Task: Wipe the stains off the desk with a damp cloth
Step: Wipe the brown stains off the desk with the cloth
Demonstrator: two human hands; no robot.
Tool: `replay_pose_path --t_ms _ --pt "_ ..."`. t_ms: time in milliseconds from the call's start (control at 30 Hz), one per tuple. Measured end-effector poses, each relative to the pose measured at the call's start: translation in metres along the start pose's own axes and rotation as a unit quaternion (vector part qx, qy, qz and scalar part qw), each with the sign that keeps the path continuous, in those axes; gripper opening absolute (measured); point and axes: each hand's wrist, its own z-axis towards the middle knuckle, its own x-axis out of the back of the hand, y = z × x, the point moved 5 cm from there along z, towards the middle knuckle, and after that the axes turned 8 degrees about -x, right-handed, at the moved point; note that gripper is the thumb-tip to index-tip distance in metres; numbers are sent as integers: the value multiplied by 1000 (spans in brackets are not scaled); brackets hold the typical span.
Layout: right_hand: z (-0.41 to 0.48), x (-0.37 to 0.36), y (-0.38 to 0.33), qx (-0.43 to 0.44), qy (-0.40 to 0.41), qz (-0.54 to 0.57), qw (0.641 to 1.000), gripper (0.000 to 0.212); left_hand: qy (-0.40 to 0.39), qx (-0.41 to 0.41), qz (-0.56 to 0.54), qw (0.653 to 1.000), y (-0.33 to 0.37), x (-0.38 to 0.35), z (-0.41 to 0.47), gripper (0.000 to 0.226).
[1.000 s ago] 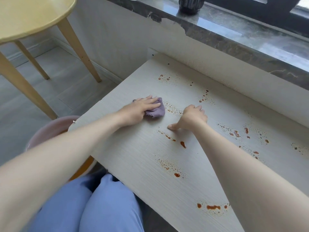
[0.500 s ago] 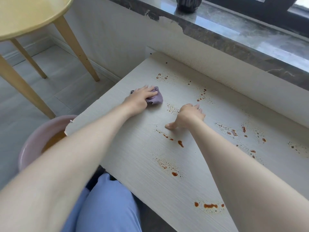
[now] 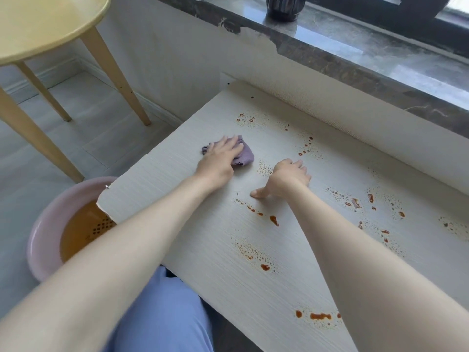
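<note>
While left hand (image 3: 218, 161) presses flat on cloth (image 3: 246, 156), right hand (image 3: 289, 177) rests curled, empty, nearby.

The worktop (image 3: 193, 224) runs along the wall, below a window sill (image 3: 355, 54) that carries a vessel (image 3: 283, 6). On its left part lies the cloth (image 3: 245, 154), under the left hand (image 3: 220, 161); the right hand (image 3: 286, 179) rests on the worktop just to the right, apart from the cloth. Stains (image 3: 274, 220) lie scattered behind, right of and in front of both hands. On the floor to the left, a basin (image 3: 43, 237) sits partly under the worktop's corner; behind it stands a round table (image 3: 45, 24).
</note>
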Motion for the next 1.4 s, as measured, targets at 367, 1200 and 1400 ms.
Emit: replay_pose_path --t_ms 367,1200,1400 --pt "0 0 0 -13 -3 20 1000 133 15 27 -3 1000 -9 3 -4 70" --pt "2 -1 0 -7 4 12 1000 116 -3 15 -31 999 -52 19 -6 64" --pt "1 0 0 -13 -9 7 1000 119 65 167 49 983 -82 40 2 58"
